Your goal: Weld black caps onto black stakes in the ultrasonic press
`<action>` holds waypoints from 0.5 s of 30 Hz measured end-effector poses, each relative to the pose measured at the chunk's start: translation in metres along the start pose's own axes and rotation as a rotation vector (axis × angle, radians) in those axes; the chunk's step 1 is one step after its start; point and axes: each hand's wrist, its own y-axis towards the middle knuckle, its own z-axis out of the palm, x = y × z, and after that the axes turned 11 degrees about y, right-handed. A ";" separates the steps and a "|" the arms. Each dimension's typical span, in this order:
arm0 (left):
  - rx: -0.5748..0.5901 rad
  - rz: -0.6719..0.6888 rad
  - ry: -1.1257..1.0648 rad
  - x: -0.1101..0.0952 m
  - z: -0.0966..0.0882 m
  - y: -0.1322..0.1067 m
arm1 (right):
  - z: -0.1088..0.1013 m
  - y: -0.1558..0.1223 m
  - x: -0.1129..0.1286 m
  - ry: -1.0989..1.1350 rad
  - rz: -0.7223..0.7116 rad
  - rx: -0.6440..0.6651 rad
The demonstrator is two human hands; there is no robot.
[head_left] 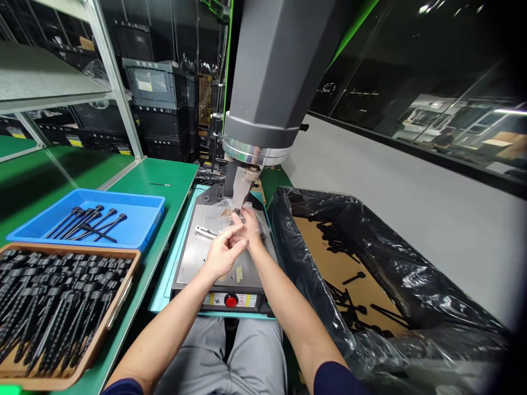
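My left hand is over the metal work plate, thumb and forefinger apart, its fingertips against my right hand. My right hand has its fingers bent close together round a small dark piece, directly below the tip of the grey metal horn. My fingers cover most of that piece, so its kind does not show. Clear plastic and a brownish bit surround my fingertips. A small white-and-black tool lies on the plate to the left.
On the left bench, a blue tray holds several black rods with round heads; a brown tray is packed with more. To my right stands a bin lined with black plastic, with rods inside. The machine's red button faces me.
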 end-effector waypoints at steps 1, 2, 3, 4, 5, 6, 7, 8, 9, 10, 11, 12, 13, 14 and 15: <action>-0.001 -0.017 -0.019 -0.002 -0.001 0.001 | 0.001 0.004 0.001 0.004 0.029 0.020; -0.008 -0.036 -0.033 -0.004 -0.003 0.002 | 0.001 0.007 0.002 0.008 0.056 0.032; -0.027 -0.055 -0.045 -0.005 -0.005 0.003 | 0.001 0.008 0.004 0.013 0.078 0.036; -0.060 -0.072 -0.058 -0.007 -0.007 0.004 | 0.000 0.009 0.006 0.021 0.092 0.032; -0.103 -0.088 -0.074 -0.008 -0.009 0.005 | 0.000 0.008 0.009 0.033 0.094 0.021; -0.148 -0.102 -0.093 -0.008 -0.011 0.006 | -0.001 0.007 0.012 0.048 0.086 0.009; -0.191 -0.115 -0.112 -0.009 -0.013 0.006 | -0.003 0.004 0.015 0.067 0.074 -0.007; -0.225 -0.125 -0.129 -0.008 -0.015 0.007 | -0.005 -0.001 0.018 0.087 0.066 -0.025; -0.249 -0.134 -0.138 -0.007 -0.017 0.006 | -0.007 -0.007 0.021 0.107 0.065 -0.040; -0.261 -0.142 -0.138 -0.006 -0.019 0.005 | -0.011 -0.014 0.023 0.128 0.074 -0.054; -0.266 -0.150 -0.132 -0.004 -0.020 0.003 | -0.016 -0.024 0.026 0.150 0.091 -0.062; -0.266 -0.161 -0.124 -0.002 -0.020 0.001 | -0.022 -0.035 0.029 0.173 0.116 -0.063; -0.266 -0.174 -0.114 0.001 -0.021 -0.002 | -0.028 -0.047 0.032 0.196 0.147 -0.058; -0.265 -0.189 -0.104 0.003 -0.021 -0.006 | -0.034 -0.059 0.036 0.221 0.185 -0.043; -0.262 -0.206 -0.092 0.007 -0.020 -0.010 | -0.041 -0.072 0.039 0.251 0.227 -0.019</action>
